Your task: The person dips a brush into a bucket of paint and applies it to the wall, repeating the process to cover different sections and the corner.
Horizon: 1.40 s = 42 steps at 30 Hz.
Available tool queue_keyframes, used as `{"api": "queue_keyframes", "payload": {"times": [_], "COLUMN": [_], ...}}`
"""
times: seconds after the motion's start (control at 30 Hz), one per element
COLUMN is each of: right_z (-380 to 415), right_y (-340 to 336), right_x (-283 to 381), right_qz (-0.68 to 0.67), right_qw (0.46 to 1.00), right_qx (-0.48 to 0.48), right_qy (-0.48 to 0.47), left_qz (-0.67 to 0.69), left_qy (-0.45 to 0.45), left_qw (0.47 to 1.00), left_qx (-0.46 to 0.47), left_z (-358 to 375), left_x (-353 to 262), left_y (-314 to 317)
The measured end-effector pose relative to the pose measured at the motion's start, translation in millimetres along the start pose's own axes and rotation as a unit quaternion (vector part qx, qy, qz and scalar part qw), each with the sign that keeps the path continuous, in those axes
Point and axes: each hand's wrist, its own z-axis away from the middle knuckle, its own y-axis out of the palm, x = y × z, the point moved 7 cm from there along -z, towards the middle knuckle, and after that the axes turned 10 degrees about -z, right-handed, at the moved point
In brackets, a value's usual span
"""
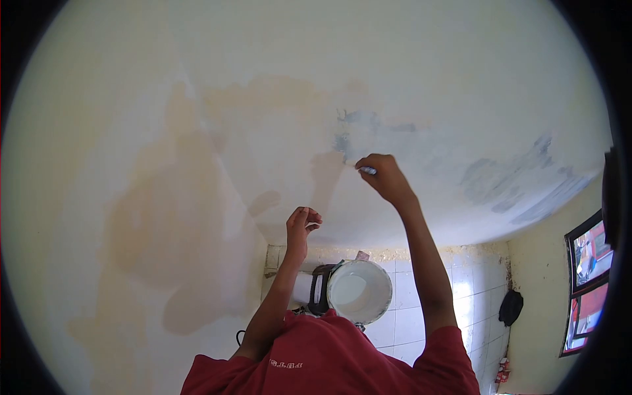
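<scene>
My right hand (383,176) is closed around a small whitish tool (367,170), held against or very near the wall (283,151), just below dark grey patches (341,141). Most of the tool is hidden in my fist, so its kind cannot be made out. Lower and to the left, my left hand (302,227) is raised with its fingers curved and apart, holding nothing. Beneath my hands, a round white bucket (387,289) with pale liquid inside stands on the floor.
White floor tiles (409,322) surround the bucket. A dark-framed object (318,289) stands against the bucket's left side. A black item (510,307) lies by the right wall, near a dark-framed window (571,263). Small red items (503,370) lie at lower right.
</scene>
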Motion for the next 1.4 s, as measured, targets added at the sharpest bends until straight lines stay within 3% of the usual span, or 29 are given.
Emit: {"api": "queue_keyframes", "payload": {"times": [0.07, 0.2, 0.33, 0.47, 0.6, 0.77, 0.9, 1.23, 1.33, 1.4], "right_z": [-1.3, -18.4, -48.0, -49.8, -29.2, -9.8, -15.0, -31.9, -11.4, -3.1], "right_y": [24.8, 24.6, -28.5, -84.9, -96.8, -35.9, -27.8, -112.6, -94.4, -70.4], "right_x": [-29.4, -27.0, 18.4, 84.9, 103.0, 10.8, -21.0, 83.9, 74.4, 43.2], "right_qz": [0.013, 0.065, 0.041, 0.019, 0.018, 0.051, 0.092, 0.052, 0.045, 0.009], "right_qw": [1.0, 0.996, 0.997, 0.975, 0.978, 0.998, 0.995, 0.979, 0.982, 0.997], "right_qx": [0.015, 0.017, -0.039, -0.162, -0.167, 0.037, 0.039, -0.166, -0.147, -0.077], "right_qy": [-0.013, -0.057, -0.051, -0.148, -0.125, 0.024, 0.012, -0.107, -0.106, -0.002], "left_qz": [0.0, -0.01, -0.009, -0.002, 0.008, 0.013, 0.01, 0.009, 0.011, 0.011], "left_qy": [-0.003, -0.011, -0.003, 0.004, 0.008, 0.013, 0.0, -0.001, -0.003, -0.008], "left_qw": [1.0, 1.0, 1.0, 1.0, 1.0, 1.0, 1.0, 1.0, 1.0, 1.0], "left_qx": [0.002, 0.004, 0.001, -0.001, -0.003, -0.007, -0.006, 0.02, 0.022, 0.021], "left_z": [0.6, 0.7, 2.8, 1.9, -1.8, -0.2, 0.6, 3.2, 2.9, 1.6], "left_x": [2.6, 4.8, 1.2, -4.9, -4.3, -4.8, 1.6, -5.7, -0.9, 0.7], "left_y": [1.1, 3.7, 1.5, -0.7, -3.7, -3.0, -2.5, 9.2, 9.2, 9.9]}}
